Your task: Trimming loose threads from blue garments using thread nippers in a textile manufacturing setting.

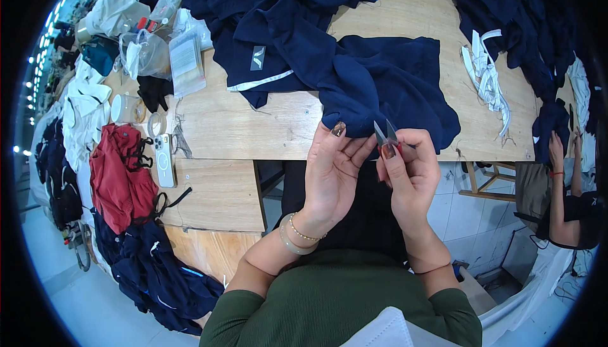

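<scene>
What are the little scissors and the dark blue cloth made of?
The little scissors have metal-looking blades, grey and shiny; their handles are mostly hidden. The dark blue cloth seems soft, matte fabric because it drapes in folds; the fibre is unclear.

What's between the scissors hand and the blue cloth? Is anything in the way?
Nothing I can see. The right hand holds the little scissors with blades apart, at the near edge of the navy cloth. The left hand is just left of the blades, not in between.

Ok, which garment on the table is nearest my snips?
The navy garment directly at the tips of the snips; others, like the red garment beside the phone, lie farther off.
</scene>
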A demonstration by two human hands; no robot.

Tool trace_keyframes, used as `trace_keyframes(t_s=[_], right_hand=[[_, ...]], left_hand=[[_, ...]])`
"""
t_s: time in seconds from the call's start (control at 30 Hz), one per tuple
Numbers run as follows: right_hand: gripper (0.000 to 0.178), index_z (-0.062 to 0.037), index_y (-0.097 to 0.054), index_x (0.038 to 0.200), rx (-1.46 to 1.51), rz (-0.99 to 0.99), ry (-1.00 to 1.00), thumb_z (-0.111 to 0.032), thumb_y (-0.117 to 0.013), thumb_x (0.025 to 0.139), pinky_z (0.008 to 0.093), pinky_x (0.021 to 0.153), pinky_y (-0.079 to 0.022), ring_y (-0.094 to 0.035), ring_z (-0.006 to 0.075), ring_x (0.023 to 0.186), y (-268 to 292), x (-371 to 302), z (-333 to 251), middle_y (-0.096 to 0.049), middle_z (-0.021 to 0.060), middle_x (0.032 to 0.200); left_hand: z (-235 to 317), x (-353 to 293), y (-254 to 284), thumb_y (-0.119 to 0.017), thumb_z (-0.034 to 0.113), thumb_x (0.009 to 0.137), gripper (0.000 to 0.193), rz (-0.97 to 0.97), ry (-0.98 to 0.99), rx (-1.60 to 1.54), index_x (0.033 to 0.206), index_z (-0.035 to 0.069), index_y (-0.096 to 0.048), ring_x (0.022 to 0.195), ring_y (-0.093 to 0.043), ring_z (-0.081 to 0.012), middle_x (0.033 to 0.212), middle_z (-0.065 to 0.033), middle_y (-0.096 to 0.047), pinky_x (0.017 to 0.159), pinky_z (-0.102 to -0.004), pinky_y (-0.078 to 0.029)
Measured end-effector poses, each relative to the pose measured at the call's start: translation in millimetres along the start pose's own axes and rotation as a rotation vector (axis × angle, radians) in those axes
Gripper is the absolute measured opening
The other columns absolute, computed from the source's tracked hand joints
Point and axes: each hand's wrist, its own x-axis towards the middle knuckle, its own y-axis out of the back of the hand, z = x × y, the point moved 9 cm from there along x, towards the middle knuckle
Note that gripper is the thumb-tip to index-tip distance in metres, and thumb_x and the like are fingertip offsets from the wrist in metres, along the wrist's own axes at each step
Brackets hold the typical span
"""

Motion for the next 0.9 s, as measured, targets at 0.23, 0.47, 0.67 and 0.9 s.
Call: trace_keyframes(t_s=[0.23,0.47,0.67,0.9], right_hand=[[0.009,-0.0024,-0.05,0.101,-0.042,-0.039,-0.108,-0.006,-0.056,0.095,0.0167,0.048,-0.031,-0.048,0.0039,0.057,-1,-1,9,-0.058,0.0032,0.076],[0.009,-0.0023,-0.051,0.101,-0.022,-0.027,-0.105,-0.006,-0.056,0.095,0.0165,0.049,-0.033,-0.048,0.004,0.057,0,-1,12,-0.06,0.0038,0.078],[0.009,-0.0023,-0.05,0.102,-0.038,-0.033,-0.119,-0.005,-0.056,0.095,0.0164,0.049,-0.033,-0.049,0.0041,0.058,0,-1,13,-0.06,0.0035,0.079],[0.01,-0.0023,-0.049,0.103,-0.057,-0.052,-0.017,-0.005,-0.055,0.096,0.0169,0.049,-0.032,-0.049,0.005,0.058,-1,1,10,-0.059,0.004,0.08]], left_hand=[[1,0,1,-0.049,0.017,0.099,0.021,-0.008,-0.023,-0.003,0.118,0.007,-0.048,0.107,-0.062,-0.0181,0.113,-0.0086,-0.061,0.098,-0.0341,-0.049],[1,1,-1,-0.051,0.018,0.098,0.022,0.002,-0.014,0.001,0.117,0.007,-0.048,0.106,-0.062,-0.0182,0.112,-0.0095,-0.062,0.098,-0.0332,-0.049],[1,0,-1,-0.052,0.018,0.098,0.022,0.018,-0.015,0.009,0.116,0.007,-0.048,0.105,-0.062,-0.0183,0.111,-0.0098,-0.062,0.098,-0.0336,-0.049],[0,0,-1,-0.051,0.018,0.098,0.022,-0.002,-0.012,0.0,0.117,0.007,-0.048,0.106,-0.062,-0.0183,0.113,-0.0101,-0.061,0.098,-0.034,-0.049]])
